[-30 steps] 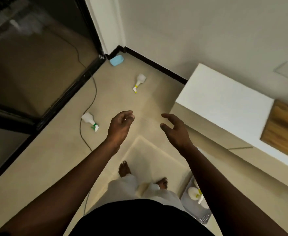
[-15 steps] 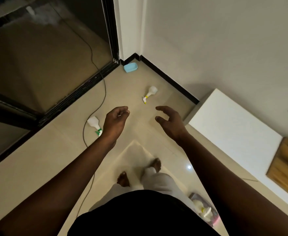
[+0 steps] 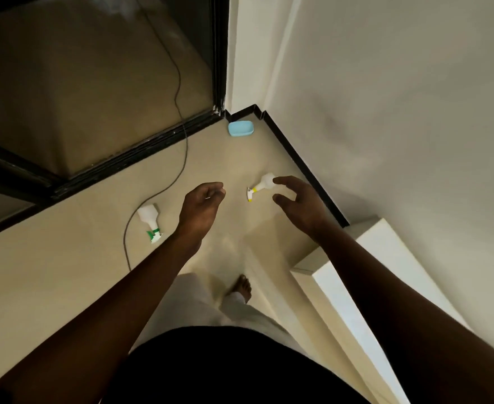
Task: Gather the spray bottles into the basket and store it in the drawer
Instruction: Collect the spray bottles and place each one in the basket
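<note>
Two spray bottles lay on the floor (image 3: 65, 272): the yellow-tipped bottle (image 3: 262, 185) near the black wall edge (image 3: 304, 170), the green-tipped bottle (image 3: 149, 218) by a cord (image 3: 181, 158). Your right hand (image 3: 299, 204) was spread open and empty, your left hand (image 3: 200, 209) loosely curled and empty, with bare floor between.

— What sort of place is this?

— A room in a home. The smooth beige tiled floor (image 3: 65, 272) meets a plain cream plastered wall (image 3: 400, 97) edged with a black skirting board (image 3: 301, 167).

— What else points to a home?

— Left of that skirting's corner stands a black-framed sliding glass door (image 3: 94, 83), with a thin dark cable (image 3: 178, 91) trailing over its track. A low white cabinet (image 3: 356, 275) sits against the wall, right of the skirting. The person stands barefoot (image 3: 241, 287), and a small light-blue plastic dish (image 3: 241, 128) lies in the corner.
</note>
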`<state>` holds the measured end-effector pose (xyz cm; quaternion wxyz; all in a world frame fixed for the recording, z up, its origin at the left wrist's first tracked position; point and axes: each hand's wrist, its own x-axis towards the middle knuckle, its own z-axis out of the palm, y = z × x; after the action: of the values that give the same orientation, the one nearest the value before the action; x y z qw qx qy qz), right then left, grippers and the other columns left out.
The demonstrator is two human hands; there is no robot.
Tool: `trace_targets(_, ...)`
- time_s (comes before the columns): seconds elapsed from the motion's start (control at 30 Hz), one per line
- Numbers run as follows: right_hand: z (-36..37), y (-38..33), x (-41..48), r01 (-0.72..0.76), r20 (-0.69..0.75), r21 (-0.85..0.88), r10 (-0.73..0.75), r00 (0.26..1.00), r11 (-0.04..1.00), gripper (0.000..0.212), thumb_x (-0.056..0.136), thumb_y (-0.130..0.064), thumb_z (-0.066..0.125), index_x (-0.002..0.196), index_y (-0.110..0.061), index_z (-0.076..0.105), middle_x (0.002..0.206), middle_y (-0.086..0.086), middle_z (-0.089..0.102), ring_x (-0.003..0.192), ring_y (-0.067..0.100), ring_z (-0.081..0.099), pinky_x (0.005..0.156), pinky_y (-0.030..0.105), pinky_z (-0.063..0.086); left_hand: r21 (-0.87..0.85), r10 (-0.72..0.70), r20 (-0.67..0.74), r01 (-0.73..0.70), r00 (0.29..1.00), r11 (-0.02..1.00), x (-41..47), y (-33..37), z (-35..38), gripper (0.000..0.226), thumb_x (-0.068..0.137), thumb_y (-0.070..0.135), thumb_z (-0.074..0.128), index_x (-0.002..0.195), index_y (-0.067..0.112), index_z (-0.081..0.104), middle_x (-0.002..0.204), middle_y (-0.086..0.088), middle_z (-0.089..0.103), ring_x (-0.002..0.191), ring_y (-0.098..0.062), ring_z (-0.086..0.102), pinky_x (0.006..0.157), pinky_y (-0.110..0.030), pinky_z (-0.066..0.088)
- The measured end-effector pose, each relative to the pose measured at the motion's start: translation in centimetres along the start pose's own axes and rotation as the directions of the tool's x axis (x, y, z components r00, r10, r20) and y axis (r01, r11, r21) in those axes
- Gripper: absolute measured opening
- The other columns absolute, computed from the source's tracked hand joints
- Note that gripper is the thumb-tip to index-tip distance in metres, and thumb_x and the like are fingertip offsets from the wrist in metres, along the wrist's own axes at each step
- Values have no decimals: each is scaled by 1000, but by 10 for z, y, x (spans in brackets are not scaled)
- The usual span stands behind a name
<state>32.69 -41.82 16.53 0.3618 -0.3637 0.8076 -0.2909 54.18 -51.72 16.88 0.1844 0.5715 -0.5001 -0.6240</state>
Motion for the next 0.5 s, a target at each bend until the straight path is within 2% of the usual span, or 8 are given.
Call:
trace_targets(0.13,-19,-2,66,27,58,-25,-26,998,999,39,96,-18,72,134,-27,69,144,-9,64,138,12,56,118,33,44,-50,-37,-58,34,998,998,39,12,24,27,102,18,64,126,10,71,129,-9,71,127,-26,63,114,-52,48)
trace_targets(0.3,-29,-6,153,76,169,-152,-50,984,985,39,96,-20,73,133,-29,69,145,-6,64,137,14,56,106,23,40,-97,-106,-130,94,986,991,99,25,48,27,101,17,64,126,10,72,130,-11,71,126,-28,64,111,-52,51)
trace_targets(0.5,-48,-6,231,64,289,-259,14,957,964,40,97,-22,72,136,-29,67,145,-4,63,134,16,58,99,21,38,-100,-215,-163,201,963,975,158,39,77,25,101,17,63,123,11,72,129,-14,71,126,-32,63,110,-54,50)
